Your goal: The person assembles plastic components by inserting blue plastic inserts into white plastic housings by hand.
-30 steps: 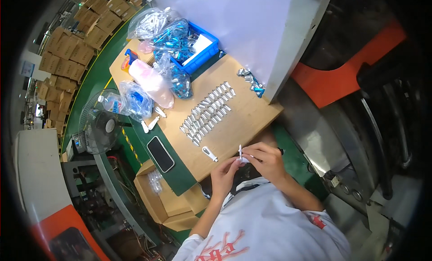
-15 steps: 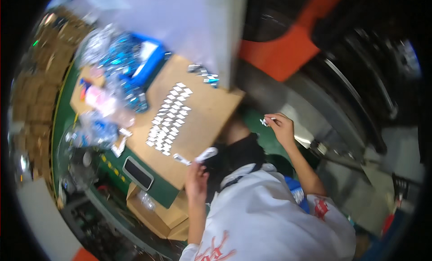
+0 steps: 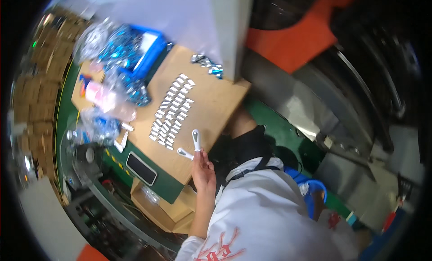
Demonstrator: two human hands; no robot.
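On brown board [image 3: 211, 103], white packets [image 3: 173, 112]

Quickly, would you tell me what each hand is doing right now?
Left hand: open, fingers up, white covers on two fingertips, over the cardboard sheet.
Right hand: not in view.

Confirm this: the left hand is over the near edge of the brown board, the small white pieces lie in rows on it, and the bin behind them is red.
Not quite: the bin is blue, as the head view shows. The left hand and rows of white pieces on the brown board are right.
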